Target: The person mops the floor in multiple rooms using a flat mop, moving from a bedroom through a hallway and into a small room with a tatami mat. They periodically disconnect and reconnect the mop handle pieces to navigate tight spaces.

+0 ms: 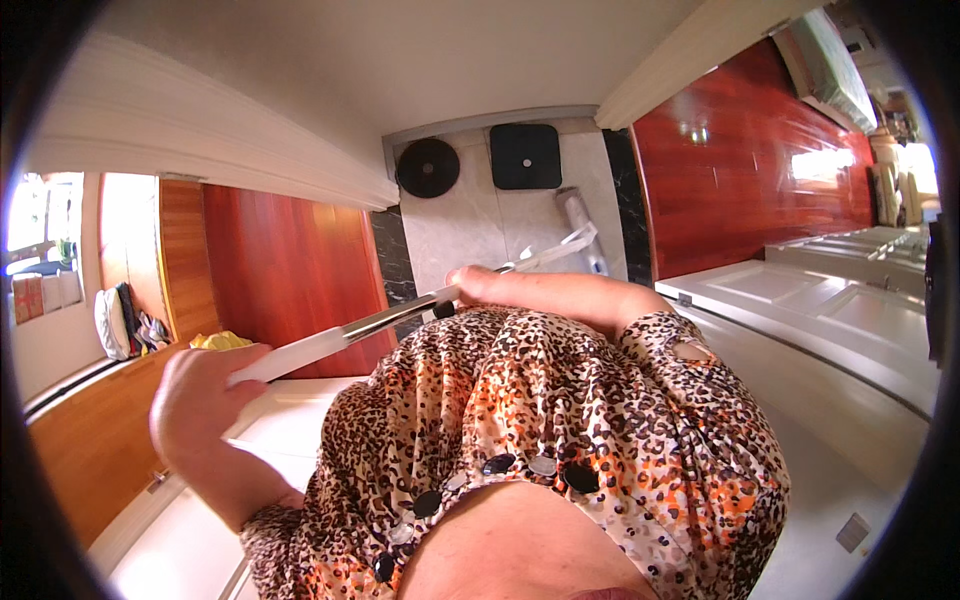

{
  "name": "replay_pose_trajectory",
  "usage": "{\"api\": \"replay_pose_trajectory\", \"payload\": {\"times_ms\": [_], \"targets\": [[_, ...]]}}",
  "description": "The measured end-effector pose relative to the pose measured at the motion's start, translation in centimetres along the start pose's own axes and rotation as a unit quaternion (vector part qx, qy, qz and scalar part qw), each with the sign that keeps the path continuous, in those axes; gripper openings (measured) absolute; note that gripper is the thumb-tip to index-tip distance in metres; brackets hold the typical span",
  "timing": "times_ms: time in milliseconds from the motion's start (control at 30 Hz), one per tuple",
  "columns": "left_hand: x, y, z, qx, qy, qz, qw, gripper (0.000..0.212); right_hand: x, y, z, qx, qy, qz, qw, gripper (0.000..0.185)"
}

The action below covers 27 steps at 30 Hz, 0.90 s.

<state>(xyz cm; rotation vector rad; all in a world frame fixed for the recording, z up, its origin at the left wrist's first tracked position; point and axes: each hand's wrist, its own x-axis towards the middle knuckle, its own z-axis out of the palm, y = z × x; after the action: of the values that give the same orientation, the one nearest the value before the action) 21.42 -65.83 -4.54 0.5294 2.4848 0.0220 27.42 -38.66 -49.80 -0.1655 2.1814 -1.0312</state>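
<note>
A mop with a white and chrome handle (390, 311) slants across my front. My left hand (202, 397) is wrapped around the white grip at its upper end. Farther down the pole, my right hand (476, 285) grips it near my waist; its forearm partly hides the lower shaft. The flat mop head (576, 211) lies on the grey tile floor (457, 232), joined to the pole by a pale bracket. Just beyond it are a black square pad-like object with rounded corners (526, 156) and a round black disc (428, 168).
Black marble-look strips (630, 202) border the tiles. Reddish wood floor lies to the left (289, 262) and right (735, 165). A white wall (480, 60) stands ahead, with a white panelled door (810, 292) at right. Folded items (120, 322) are at far left.
</note>
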Motion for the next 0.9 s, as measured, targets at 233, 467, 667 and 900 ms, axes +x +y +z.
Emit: {"api": "replay_pose_trajectory", "payload": {"times_ms": [233, 467, 667, 900], "targets": [[-2.0, 2.1, -4.3, 0.004, 0.192, 0.007, 0.981, 0.023, 0.8, -7.8, -2.4, -0.039, -0.040, -0.127, 0.990, 0.019], [-2.6, 3.3, -6.2, -0.043, 0.347, -0.014, 0.937, 0.047, 2.5, -10.8, -5.0, 0.011, -0.004, -0.088, 0.996, 0.016], [0.6, 0.5, -10.1, 0.086, 0.276, 0.124, 0.949, 0.050, 5.0, -8.8, -7.9, -0.042, 0.259, -0.139, 0.955, 0.013], [10.1, 0.6, -14.3, 0.109, 0.181, 0.127, 0.969, 0.040, 4.8, -6.0, -15.9, -0.020, 0.308, -0.067, 0.949, 0.025]]}}
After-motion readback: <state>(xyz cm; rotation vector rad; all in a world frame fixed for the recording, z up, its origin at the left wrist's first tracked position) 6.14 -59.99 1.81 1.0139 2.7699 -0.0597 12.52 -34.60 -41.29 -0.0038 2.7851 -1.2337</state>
